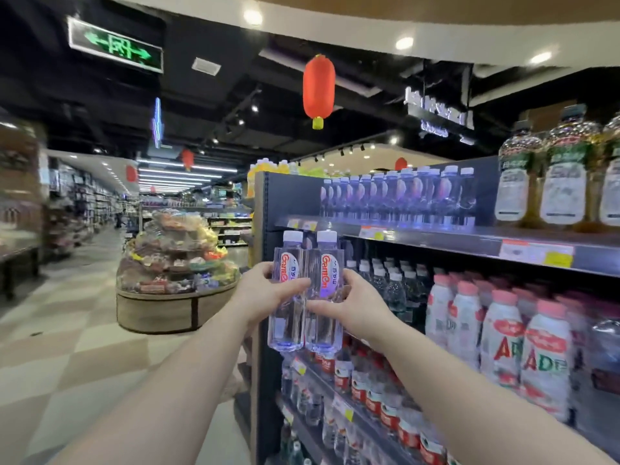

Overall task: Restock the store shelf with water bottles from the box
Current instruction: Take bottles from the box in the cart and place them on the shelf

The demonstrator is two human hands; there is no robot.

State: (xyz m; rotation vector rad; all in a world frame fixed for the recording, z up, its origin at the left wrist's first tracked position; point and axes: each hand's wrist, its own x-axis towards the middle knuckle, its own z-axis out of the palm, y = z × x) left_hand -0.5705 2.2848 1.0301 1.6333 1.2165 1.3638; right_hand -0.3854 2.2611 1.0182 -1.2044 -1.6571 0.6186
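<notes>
- Supermarket aisle with a checkered floor (67, 347) runs off to the left under a dark ceiling, where a red lantern (318, 87) hangs and a green exit sign (115, 45) glows.
- Head view, left side: a round display stand (174, 307) piled with wrapped goods sits on the floor, well apart from the hands.
- Head view, right side: a dark store shelf (436, 239) holds several tiers of drinks. Its top tier carries a row of clear bottles with white caps (399, 196), and beside them to the right stand large oil bottles (563, 176).
- On the tier below stand white bottles with pink caps (500, 333); lower tiers hold small bottles with red labels (375, 391).
- Two water bottles (307, 290) with white caps and red lettering are held upright, side by side and touching, in front of the shelf's left end, just under the top tier's edge.
- Left hand (265, 290) grips the left bottle, fingers curled round its middle.
- Right hand (349, 303) grips the right bottle, thumb across its front and fingers behind.
- Both forearms reach up from the bottom of the frame.
</notes>
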